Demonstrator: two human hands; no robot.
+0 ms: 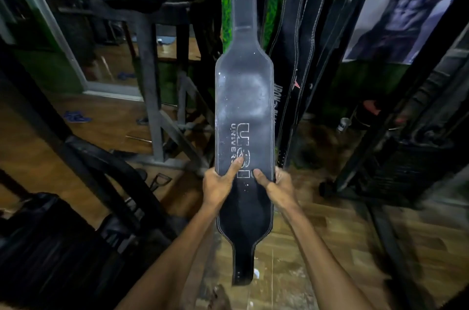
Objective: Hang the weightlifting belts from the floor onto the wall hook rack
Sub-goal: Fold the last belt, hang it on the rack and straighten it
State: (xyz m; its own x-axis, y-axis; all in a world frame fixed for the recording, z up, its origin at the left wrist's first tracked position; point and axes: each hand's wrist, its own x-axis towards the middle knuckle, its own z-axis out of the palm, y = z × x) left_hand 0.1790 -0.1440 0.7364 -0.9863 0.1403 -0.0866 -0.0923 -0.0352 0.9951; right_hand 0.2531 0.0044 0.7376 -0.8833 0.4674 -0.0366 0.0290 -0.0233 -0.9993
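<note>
A long black leather weightlifting belt (244, 96) with pale lettering hangs straight down the middle of the head view, its top running out of frame. My left hand (220, 184) grips its left edge, thumb pressed on the face. My right hand (275, 186) grips the right edge, thumb on the front too. The narrow tail end hangs free below my hands. Two other black belts (291, 61) hang just to the right against the wall. The hook rack itself is out of view.
A grey metal gym frame (152, 96) stands to the left, with a dark bench (50, 246) at the lower left. Black machine posts (396, 116) rise on the right under a wall poster (406, 5). A small can (343, 124) stands on the wooden floor (342, 246).
</note>
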